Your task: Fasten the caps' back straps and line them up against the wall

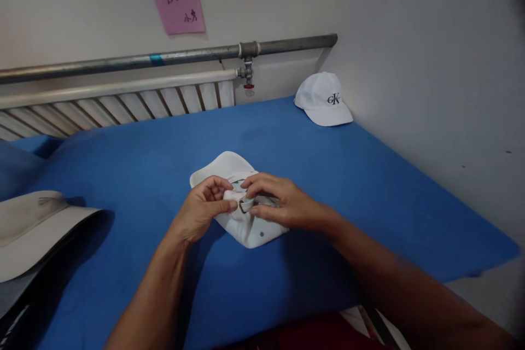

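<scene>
Both hands, the left hand (204,205) and right hand (275,200), are pinching the strap buckle (243,205) of an upturned white cap (241,224) lying on the blue counter (369,186).

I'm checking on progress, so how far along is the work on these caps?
One white cap sits upright by the wall, apparently finished. The left hand and right hand pinch the strap and buckle of the upturned cap. A beige hat lies untouched at left.

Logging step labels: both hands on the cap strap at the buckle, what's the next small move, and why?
Probably pull the strap through the buckle: the left hand pinches the strap end, the right hand steadies the buckle, and the cap lies upside down on the blue table.
</scene>
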Motion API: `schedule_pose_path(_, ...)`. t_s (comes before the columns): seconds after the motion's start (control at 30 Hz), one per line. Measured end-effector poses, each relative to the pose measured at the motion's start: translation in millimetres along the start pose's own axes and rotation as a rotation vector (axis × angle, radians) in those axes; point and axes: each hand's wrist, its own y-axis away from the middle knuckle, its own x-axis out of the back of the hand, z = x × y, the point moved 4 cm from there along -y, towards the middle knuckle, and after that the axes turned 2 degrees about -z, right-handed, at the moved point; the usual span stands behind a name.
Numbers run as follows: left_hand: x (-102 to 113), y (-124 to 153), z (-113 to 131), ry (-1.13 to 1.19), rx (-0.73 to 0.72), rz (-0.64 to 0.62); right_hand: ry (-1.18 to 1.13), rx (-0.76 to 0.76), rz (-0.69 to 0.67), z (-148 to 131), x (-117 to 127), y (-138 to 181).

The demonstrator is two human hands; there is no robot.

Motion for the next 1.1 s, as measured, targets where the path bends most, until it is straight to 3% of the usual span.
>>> schedule_pose_path(0.13, 0, 1, 1, 0.038, 0.012, -0.003, -0.078, -0.201, -0.001, 5, 2, 0)
schedule_pose_path(0.3, -1, 3, 2, 0.014, 0.034, -0.036, -0.078, -0.277, 0.003, 2, -2, -1)
schedule_pose_path(0.7, -5, 8, 3, -0.097, 0.073, -0.186, 0.052, -0.145, 0.050, 0, -9, -1)
schedule_pose_path(0.9, -2, 13, 18, -0.491, -0.164, -0.139, 0.027, -0.164, 0.132, -4, 2, -1)
schedule_pose_path(1.0, -5, 15, 20, -0.651, -0.147, -0.146, 0.084, -0.138, 0.140, -5, 4, 0)
schedule_pose_path(1.1, -9, 16, 18, -0.658, -0.082, -0.169, 0.074, -0.145, 0.105, -5, 3, 0)
